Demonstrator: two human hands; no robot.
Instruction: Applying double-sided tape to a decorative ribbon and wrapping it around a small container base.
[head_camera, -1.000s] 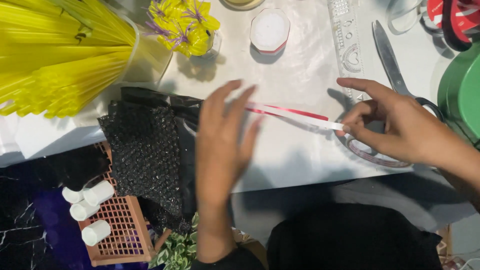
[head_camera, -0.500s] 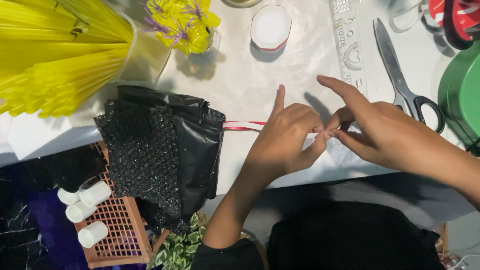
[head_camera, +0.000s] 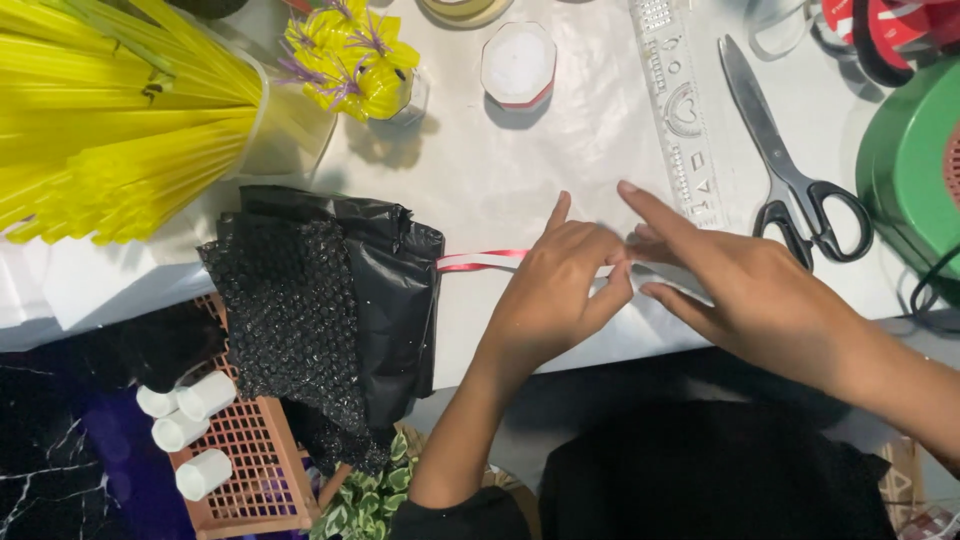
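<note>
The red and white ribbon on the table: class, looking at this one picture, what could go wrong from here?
1. The ribbon is pinched between the left hand and right hand, while its free end lies against the black plastic sheet; a pull could snag it there.
2. The scissors lie beside the right hand, so a careless sweep might knock them.

Left hand (head_camera: 555, 300): palm down, fingertips pinched.
Right hand (head_camera: 740, 290): forefinger extended, fingertips apparently meeting the left's.
</note>
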